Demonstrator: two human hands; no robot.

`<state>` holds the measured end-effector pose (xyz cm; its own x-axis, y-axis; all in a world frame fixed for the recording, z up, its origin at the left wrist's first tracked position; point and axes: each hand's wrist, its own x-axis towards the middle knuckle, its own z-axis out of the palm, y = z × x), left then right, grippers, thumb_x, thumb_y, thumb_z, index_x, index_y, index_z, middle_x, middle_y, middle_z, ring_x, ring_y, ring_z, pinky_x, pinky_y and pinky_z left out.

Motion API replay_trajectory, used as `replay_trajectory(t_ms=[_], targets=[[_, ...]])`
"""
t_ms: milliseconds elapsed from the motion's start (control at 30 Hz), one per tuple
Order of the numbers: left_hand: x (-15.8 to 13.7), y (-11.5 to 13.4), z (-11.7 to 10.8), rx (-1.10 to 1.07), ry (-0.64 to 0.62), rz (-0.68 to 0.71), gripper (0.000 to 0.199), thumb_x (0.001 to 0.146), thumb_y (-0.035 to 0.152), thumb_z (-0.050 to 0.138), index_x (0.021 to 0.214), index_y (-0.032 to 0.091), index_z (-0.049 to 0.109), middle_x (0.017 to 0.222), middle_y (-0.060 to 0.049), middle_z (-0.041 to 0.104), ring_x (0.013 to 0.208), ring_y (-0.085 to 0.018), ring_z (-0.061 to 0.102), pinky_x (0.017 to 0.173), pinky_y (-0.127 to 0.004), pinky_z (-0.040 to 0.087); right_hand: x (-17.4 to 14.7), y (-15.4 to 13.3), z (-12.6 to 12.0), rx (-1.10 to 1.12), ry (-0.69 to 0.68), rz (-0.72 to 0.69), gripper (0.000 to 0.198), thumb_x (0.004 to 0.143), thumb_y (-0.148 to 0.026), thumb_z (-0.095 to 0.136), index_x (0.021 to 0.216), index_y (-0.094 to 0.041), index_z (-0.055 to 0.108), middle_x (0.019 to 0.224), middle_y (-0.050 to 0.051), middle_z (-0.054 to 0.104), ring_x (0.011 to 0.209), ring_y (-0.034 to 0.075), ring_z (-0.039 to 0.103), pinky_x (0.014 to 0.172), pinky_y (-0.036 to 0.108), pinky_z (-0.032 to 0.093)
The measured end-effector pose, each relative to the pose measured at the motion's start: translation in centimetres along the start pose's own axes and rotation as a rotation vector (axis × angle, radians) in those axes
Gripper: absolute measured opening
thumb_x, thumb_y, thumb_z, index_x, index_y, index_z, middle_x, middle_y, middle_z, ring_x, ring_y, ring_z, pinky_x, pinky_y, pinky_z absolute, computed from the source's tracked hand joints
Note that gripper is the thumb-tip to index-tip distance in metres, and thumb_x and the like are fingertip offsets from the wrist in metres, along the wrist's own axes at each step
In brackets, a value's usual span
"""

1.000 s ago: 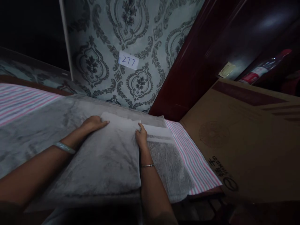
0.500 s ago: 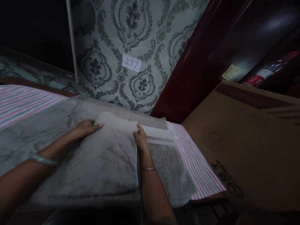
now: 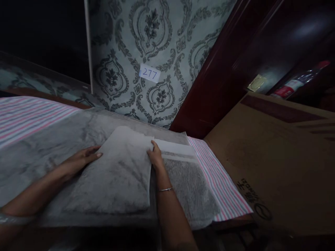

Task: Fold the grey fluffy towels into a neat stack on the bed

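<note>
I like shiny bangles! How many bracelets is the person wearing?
1 for sure: a thin bracelet on the right wrist, beside the folded grey blanket. The left wrist sits at the dark picture edge, so another may be hidden there.

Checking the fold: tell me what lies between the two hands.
In the head view, the folded grey plush panel spans between left hand and right hand.
</note>
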<state>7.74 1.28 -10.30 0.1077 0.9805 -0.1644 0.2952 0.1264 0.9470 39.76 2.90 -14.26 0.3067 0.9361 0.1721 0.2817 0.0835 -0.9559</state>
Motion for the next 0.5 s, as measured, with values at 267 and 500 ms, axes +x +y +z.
replay_trajectory(t_ms=[267, 500], targets=[[-3.6, -1.4, -0.1, 0.303, -0.018, 0.163, 0.123, 0.06, 0.078, 0.066, 0.16, 0.018, 0.026, 0.16, -0.017, 0.038, 0.134, -0.038, 0.054, 0.105, -0.043, 0.051, -2.4, -0.5, -0.7, -0.055, -0.081, -0.012, 0.082, 0.068, -0.026, 0.072, 0.146, -0.018, 0.048, 0.123, 0.007, 0.071, 0.11, 0.024, 0.067, 0.1, 0.038, 0.052], [-3.7, -3.2, 0.3, 0.493, 0.017, 0.206, 0.116, 0.067, 0.076, 0.051, 0.161, 0.014, 0.023, 0.157, -0.015, 0.043, 0.131, -0.037, 0.057, 0.109, -0.044, 0.047, -5.1, -0.5, -1.0, -0.176, -0.044, -0.151, 0.073, 0.067, -0.015, 0.063, 0.14, -0.021, 0.056, 0.142, 0.006, 0.061, 0.132, 0.022, 0.056, 0.115, 0.038, 0.04]])
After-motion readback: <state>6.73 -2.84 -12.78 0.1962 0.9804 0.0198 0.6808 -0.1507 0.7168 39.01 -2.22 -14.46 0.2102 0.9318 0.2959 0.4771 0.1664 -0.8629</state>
